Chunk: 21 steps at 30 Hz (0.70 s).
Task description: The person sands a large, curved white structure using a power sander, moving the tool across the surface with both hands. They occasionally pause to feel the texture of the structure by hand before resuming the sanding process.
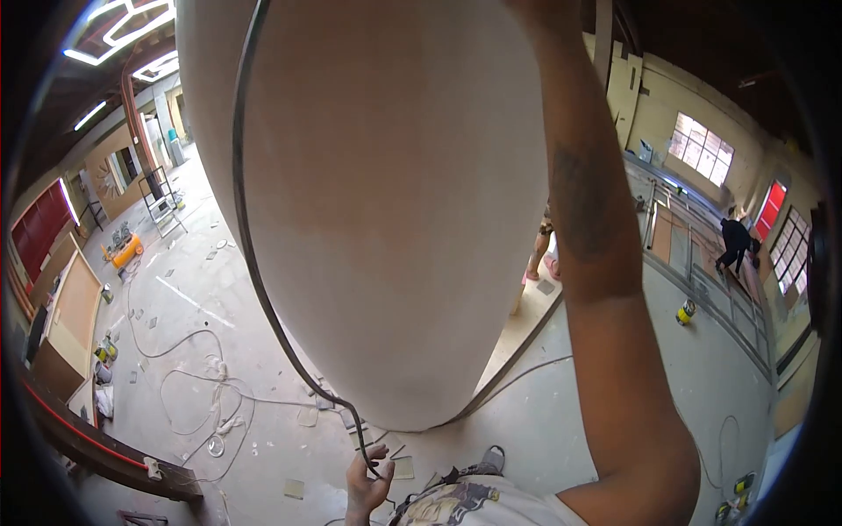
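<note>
A large smooth whitish rounded form [386, 193] with a brownish patch fills the middle of the head view. Low in the picture, my left hand [368, 478] has its fingers curled round a black cable [254, 254], which runs up along the form's left side and past the top edge. My right arm reaches up along the form's right side. At the top edge my right hand [535, 10] is mostly cut off and dark, its fingers hidden.
An orange compressor [127, 251], a small ladder [164, 207] and loose cables [224, 381] are on the floor at left. Metal frames [702, 263], a can [686, 312] and a bending person [735, 241] are at right. Another person's leg [538, 250] shows behind the form.
</note>
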Each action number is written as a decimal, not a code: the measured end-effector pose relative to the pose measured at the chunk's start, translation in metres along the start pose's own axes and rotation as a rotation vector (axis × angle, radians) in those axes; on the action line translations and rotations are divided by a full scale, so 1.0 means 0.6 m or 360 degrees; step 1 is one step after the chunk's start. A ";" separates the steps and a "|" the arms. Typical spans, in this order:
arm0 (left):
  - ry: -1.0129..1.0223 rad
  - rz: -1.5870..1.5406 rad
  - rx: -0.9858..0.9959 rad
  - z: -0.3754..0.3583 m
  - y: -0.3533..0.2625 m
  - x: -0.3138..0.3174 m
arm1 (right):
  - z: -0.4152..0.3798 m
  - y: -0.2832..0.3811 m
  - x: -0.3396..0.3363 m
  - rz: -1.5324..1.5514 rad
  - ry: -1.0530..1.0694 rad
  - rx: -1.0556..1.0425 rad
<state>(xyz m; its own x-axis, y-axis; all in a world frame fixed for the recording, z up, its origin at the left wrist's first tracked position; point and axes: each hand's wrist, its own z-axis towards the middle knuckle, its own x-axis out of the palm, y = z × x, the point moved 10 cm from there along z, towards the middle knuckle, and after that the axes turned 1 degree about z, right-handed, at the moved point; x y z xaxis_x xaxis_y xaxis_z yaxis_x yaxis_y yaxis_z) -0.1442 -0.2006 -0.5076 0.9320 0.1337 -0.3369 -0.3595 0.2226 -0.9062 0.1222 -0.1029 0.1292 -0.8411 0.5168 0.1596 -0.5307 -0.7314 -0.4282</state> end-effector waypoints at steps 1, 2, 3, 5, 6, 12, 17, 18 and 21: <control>0.0138 -0.0089 0.0005 0.002 -0.003 -0.007 | -0.022 0.015 -0.001 -0.0044 -0.0012 -0.0014; 0.0248 -0.0130 0.0005 0.008 -0.008 -0.018 | -0.047 0.031 -0.004 -0.0093 -0.0028 -0.0020; 0.0358 -0.0169 0.0002 0.016 -0.014 -0.029 | -0.073 0.047 -0.007 -0.0135 -0.0043 -0.0015; 0.0503 -0.0294 -0.0026 0.035 -0.012 -0.069 | -0.131 0.078 -0.012 -0.0209 -0.0066 0.0020; 0.0437 -0.0435 -0.0023 0.053 -0.015 -0.101 | -0.160 0.092 -0.017 -0.0236 -0.0074 0.0048; -0.0357 0.0615 0.0901 0.224 -0.325 -0.292 | -0.354 0.157 -0.042 -0.0205 -0.0090 0.0438; -0.0453 0.1158 0.1825 0.319 -0.655 -0.248 | -0.489 0.211 -0.047 0.0141 -0.0291 0.0575; -0.0437 0.1359 0.2010 0.338 -0.709 -0.216 | -0.523 0.218 -0.044 0.0205 -0.0343 0.0605; -0.0420 0.1628 0.2387 0.393 -0.820 -0.132 | -0.668 0.213 -0.021 0.1070 -0.0521 0.1430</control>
<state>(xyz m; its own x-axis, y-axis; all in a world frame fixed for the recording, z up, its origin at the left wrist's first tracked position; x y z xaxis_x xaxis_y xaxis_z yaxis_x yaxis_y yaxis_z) -0.0522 -0.0931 0.0254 0.3693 0.8537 -0.3671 -0.5876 0.5205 0.6196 0.1068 -0.0246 -0.2837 -0.8980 -0.1380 0.4179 0.2590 -0.9334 0.2484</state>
